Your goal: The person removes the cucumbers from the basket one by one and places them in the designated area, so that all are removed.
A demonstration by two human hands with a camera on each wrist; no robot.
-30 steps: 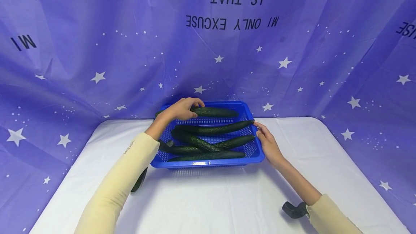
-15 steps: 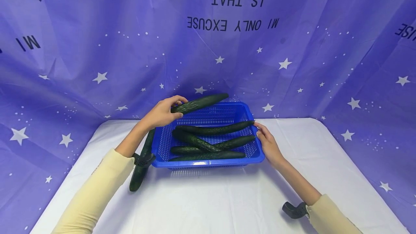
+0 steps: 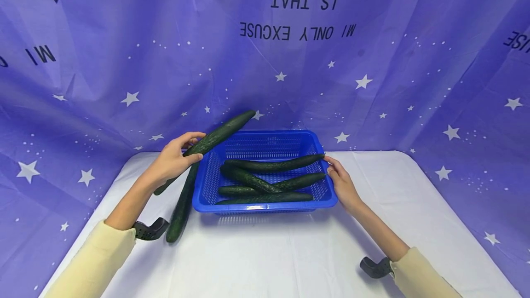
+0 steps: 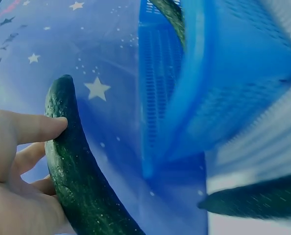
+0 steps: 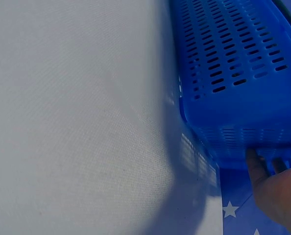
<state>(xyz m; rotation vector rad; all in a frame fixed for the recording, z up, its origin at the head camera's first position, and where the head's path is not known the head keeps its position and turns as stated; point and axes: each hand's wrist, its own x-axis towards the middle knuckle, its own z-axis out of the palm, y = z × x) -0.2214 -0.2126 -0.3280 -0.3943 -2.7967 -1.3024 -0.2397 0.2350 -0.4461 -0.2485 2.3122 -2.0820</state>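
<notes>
A long dark green cucumber [image 3: 219, 135] is pinched between the thumb and fingers of my left hand [image 3: 174, 157]. It slants up to the right, above the left rim of a blue plastic basket [image 3: 265, 206]. The left wrist view shows the thumb lying across this cucumber [image 4: 82, 171]. My right hand [image 3: 342, 185] holds the basket's right rim; in the right wrist view its fingers touch the basket wall [image 5: 233, 112]. Inside the basket lie several cucumbers [image 3: 273, 165], two of them crossing. Another cucumber [image 3: 181, 210] lies on the table, left of the basket.
A white cloth [image 3: 290, 256] covers the table. Behind and at the sides hangs a purple curtain [image 3: 372, 118] with stars and lettering, close to the basket's back. Black curved devices [image 3: 152, 229] sit at both wrists.
My left hand has lifted the cucumber from the back of the basket and carried it left and toward me, tilting it. The right hand and basket have stayed in place.
</notes>
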